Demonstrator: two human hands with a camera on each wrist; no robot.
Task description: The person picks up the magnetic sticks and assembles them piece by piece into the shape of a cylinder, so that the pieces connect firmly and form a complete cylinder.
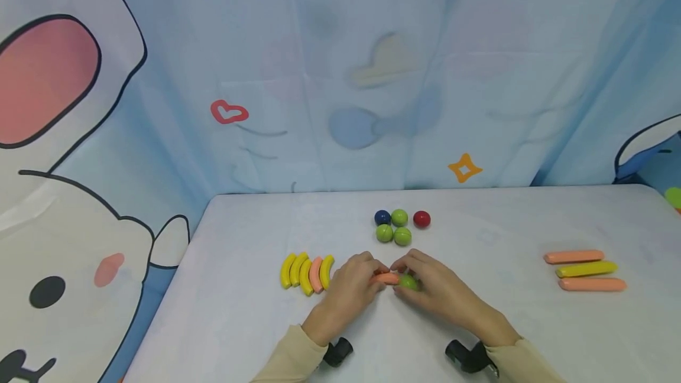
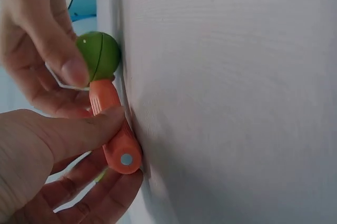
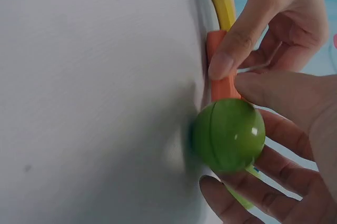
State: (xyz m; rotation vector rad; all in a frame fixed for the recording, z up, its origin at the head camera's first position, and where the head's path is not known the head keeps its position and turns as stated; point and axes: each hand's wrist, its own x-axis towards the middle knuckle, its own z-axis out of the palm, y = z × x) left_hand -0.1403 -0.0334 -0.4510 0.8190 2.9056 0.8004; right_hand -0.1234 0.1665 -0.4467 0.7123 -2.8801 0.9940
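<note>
My left hand point(image 1: 352, 283) pinches a short orange rod point(image 1: 387, 278) between thumb and fingers, low over the white table. A pale round disc point(image 2: 126, 159) shows in the rod's near end in the left wrist view. At the other end of the rod sits a green ball point(image 3: 229, 135) with a seam around it, the two meeting end to end. My right hand point(image 1: 438, 288) holds this ball, fingers curled behind it and thumb point(image 3: 258, 86) near the spot where ball and rod meet.
Left of my hands lie several curved yellow rods point(image 1: 288, 270) with one curved orange rod point(image 1: 315, 275) among them. Behind are several green balls point(image 1: 402, 236), a blue ball point(image 1: 382, 218) and a red ball point(image 1: 422, 219). Two long orange rods point(image 1: 593, 284) and a yellow one point(image 1: 587, 269) lie right.
</note>
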